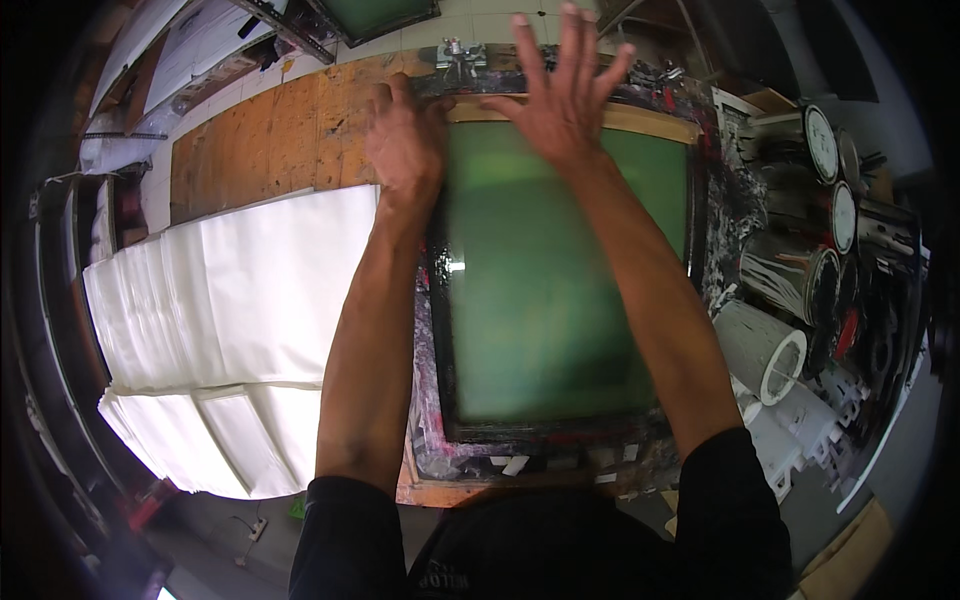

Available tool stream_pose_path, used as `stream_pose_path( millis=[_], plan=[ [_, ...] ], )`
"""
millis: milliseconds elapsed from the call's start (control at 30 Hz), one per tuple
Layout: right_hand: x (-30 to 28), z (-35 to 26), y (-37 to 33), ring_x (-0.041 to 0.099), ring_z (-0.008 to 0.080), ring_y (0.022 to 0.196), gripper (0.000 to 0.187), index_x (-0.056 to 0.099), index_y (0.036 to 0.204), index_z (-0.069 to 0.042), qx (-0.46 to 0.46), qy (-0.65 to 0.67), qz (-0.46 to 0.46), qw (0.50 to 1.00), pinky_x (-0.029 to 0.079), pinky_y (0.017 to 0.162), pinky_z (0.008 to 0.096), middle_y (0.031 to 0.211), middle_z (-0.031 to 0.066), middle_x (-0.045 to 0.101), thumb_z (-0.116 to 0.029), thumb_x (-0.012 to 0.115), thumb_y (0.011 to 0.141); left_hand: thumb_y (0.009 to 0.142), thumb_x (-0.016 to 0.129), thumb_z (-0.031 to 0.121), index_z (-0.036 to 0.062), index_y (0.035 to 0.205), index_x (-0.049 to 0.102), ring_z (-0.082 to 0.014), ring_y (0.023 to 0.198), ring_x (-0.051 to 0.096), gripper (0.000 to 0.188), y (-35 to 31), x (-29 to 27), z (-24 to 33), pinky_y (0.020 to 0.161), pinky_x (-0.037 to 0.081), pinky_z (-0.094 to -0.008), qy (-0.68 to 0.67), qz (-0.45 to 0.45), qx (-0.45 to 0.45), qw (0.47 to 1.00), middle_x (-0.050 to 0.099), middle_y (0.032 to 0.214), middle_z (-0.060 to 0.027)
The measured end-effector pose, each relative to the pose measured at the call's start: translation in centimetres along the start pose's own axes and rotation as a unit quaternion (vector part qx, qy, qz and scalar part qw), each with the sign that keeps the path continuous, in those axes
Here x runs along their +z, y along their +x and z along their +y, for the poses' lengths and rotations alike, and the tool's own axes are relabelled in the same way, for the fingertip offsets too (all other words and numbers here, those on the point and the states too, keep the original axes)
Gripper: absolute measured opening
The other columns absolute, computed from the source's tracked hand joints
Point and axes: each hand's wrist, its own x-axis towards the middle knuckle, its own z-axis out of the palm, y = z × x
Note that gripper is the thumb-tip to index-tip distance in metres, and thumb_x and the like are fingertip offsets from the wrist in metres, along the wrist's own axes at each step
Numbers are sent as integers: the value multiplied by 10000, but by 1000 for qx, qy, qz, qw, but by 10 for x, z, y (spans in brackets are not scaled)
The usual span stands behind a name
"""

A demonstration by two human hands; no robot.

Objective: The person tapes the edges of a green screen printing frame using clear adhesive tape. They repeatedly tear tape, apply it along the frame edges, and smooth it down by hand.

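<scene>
A screen-printing frame (560,290) with green mesh and a dark border lies on the table in front of me. A strip of brown tape (650,122) runs along its far edge. My left hand (405,140) is at the strip's left end, fingers loosely bent and apart, thumb reaching along the tape. Over the far edge, my right hand (565,95) is open with fingers spread and the thumb at the tape. Parts of the mesh and strip are hidden behind my right hand and forearm.
White sheets (240,290) lie stacked on the wooden table (280,145) to my left. A metal clamp (460,60) stands beyond the frame. On the right are several paint-smeared cans (790,270) and a white tub (760,350). Another green screen (375,15) is at the far side.
</scene>
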Motion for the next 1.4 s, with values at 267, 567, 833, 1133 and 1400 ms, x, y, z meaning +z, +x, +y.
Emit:
stream_pose_path(
  millis=[267, 567, 833, 1133, 1400],
  plan=[
    [12, -34, 14, 191, 474, 1525, 1206, 317, 1591, -185, -51, 4, 47, 998, 136, 1080, 835, 1637, 296, 187, -492, 920, 593, 879, 662, 161, -35, 1194, 576, -421, 1088, 571, 382, -5, 11, -4, 954, 472, -499, -3, 42, 27, 999, 597, 1111, -234],
    [-11, -21, 18, 444, 433, 1408, 848, 536, 1439, -106, -44, -26, 80, 995, 327, 1062, 730, 1496, 293, 458, -410, 871, 722, 911, 646, 200, -30, 1236, 534, -449, 1110, 546, 414, -7, 13, -9, 952, 448, -538, 21, 37, 32, 999, 578, 1126, -266],
    [7, 30, -6, 205, 440, 1524, 1214, 277, 1604, -264, -57, -31, 67, 996, 174, 1071, 850, 1667, 211, 144, -583, 883, 602, 876, 625, 180, -13, 1170, 553, -474, 1007, 580, 359, -3, 17, -24, 874, 462, -577, -5, 38, 67, 997, 593, 1084, -279],
    [-85, 152, -55, 549, 415, 1280, 967, 523, 1398, -29, 354, -100, -100, 924, 466, 1002, 600, 1416, 260, 485, -566, 877, 677, 880, 620, 169, -31, 1254, 540, -486, 1079, 570, 431, -4, 17, -15, 946, 455, -569, 0, 32, 33, 999, 586, 1135, -294],
    [-86, 149, -56, 708, 417, 1003, 421, 703, 1077, 50, 324, -90, -139, 931, 566, 846, 522, 1108, 241, 693, -293, 735, 835, 889, 634, 183, -42, 1251, 532, -488, 1081, 569, 438, -3, 21, -21, 947, 455, -562, 34, 44, 50, 997, 588, 1143, -292]
  ],
)
